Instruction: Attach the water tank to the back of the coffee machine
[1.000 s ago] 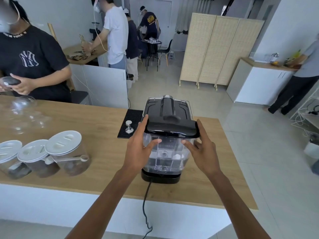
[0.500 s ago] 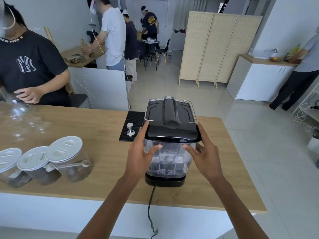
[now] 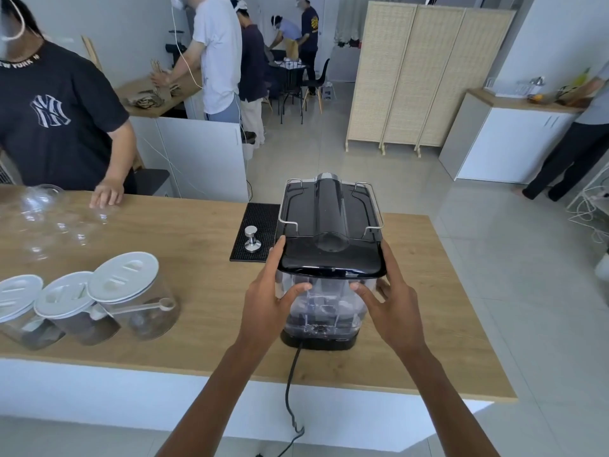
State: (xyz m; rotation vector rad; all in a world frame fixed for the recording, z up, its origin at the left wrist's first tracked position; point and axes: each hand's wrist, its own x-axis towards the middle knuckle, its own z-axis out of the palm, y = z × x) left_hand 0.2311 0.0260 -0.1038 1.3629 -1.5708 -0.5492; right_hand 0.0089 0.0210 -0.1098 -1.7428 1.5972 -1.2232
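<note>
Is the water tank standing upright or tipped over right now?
Upright. The clear water tank stands vertical on the coffee machine, its lid level, left hand and right hand on its sides.

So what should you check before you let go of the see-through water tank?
1. Both hands on the clear plastic water tank: ok, left hand and right hand grip its sides.
2. Tank upright against the black coffee machine: ok.
3. Tank clicked into the black base: cannot tell.
4. Black power cord clear of the tank: ok, it hangs over the wooden counter edge.
5. Steel tamper out of the way: ok, on its black mat.
</note>
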